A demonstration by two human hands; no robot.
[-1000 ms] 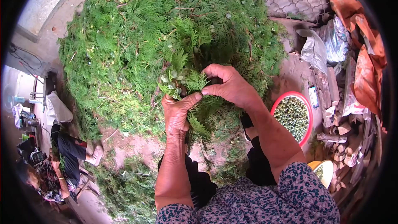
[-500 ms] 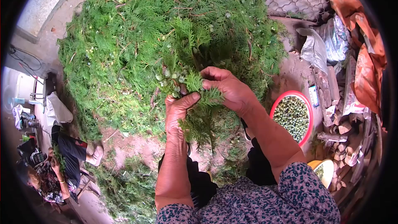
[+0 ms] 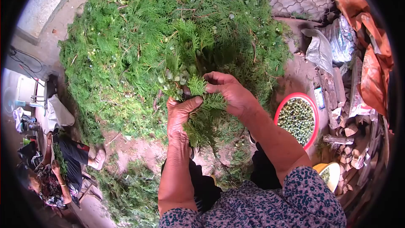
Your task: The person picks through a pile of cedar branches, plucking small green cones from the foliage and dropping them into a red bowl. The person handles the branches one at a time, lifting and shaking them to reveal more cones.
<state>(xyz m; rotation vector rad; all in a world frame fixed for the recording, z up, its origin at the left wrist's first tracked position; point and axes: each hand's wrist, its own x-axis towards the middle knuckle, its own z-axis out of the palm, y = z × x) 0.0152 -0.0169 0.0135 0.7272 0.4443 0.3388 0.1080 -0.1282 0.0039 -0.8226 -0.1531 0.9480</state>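
My left hand (image 3: 180, 112) is closed round the stem of a leafy green sprig (image 3: 202, 120), its thumb lying across the stem. Pale green cones (image 3: 174, 79) cluster on the sprig just above that thumb. To the right, my right hand (image 3: 231, 94) has its thumb and forefinger pinched at the sprig's leaves; whatever lies between those fingertips is too small to tell. Behind both hands spreads a large heap of green branches (image 3: 126, 59).
A red-rimmed basin (image 3: 315, 120) of green cones stands at the right, with a yellow container (image 3: 333, 173) below it. Firewood (image 3: 350, 147) and sacks (image 3: 319, 48) line the right side. Another person (image 3: 46, 181) sits at the lower left, holding greenery.
My hands have barely moved and still hold the sprig. The seated person has raised one hand away from the other along the greenery.
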